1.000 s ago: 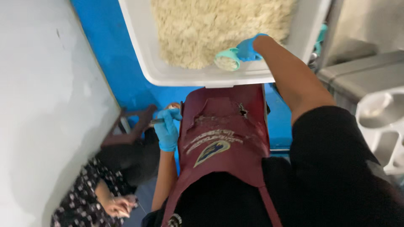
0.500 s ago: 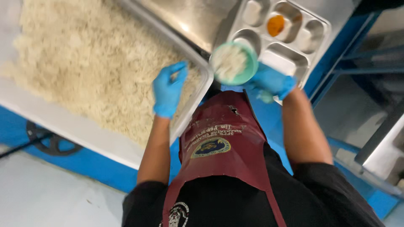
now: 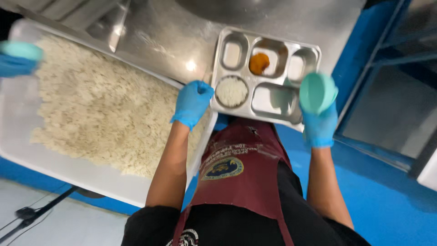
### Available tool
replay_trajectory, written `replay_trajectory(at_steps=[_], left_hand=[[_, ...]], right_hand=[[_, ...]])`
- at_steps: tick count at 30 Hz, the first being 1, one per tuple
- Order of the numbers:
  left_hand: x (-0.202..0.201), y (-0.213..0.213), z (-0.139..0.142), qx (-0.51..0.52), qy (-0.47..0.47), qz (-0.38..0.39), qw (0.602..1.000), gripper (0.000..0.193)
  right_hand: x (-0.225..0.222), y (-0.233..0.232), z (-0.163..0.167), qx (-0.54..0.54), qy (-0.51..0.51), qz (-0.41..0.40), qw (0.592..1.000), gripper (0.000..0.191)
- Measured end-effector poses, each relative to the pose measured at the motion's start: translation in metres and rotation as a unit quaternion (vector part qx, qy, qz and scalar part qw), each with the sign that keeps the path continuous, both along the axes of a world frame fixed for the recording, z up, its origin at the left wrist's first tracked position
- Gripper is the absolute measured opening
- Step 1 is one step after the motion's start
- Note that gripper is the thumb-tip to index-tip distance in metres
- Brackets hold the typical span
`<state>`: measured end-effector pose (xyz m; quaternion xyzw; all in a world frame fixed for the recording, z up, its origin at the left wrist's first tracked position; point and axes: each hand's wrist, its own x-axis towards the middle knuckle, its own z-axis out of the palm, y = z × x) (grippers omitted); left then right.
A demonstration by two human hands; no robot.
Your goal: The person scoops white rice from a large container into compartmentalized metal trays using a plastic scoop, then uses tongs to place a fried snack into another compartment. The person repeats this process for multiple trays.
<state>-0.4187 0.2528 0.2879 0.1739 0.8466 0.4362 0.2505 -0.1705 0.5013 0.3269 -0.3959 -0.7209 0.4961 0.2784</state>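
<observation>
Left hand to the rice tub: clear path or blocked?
Probably yes. The left hand already sits at the rim of the rice tub, over the rice, with nothing between them. The right hand holds the cup off by the tray.

Both arms stretched forward, gloved left hand (image 3: 192, 103) loosely curled, gloved right hand (image 3: 320, 124) gripping

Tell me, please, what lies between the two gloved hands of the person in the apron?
In the head view, the steel compartment tray lies between left hand and right hand, which holds a green cup.
</observation>
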Motion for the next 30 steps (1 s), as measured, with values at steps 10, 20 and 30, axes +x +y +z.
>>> replay_trajectory(at_steps=[10, 20, 30], left_hand=[[-0.023, 0.049, 0.103, 0.065, -0.088, -0.079, 0.991, 0.035], [-0.198, 0.225, 0.152, 0.317, 0.041, 0.020, 0.947, 0.025], [-0.234, 0.351, 0.032, 0.113, 0.243, -0.121, 0.956, 0.022]], right_hand=[[0.064, 0.065, -0.038, -0.340, 0.050, -0.076, 0.936, 0.039], [0.071, 0.291, -0.106, -0.279, 0.085, -0.036, 0.956, 0.055], [-0.031, 0.278, -0.211, -0.258, 0.048, -0.072, 0.962, 0.028]])
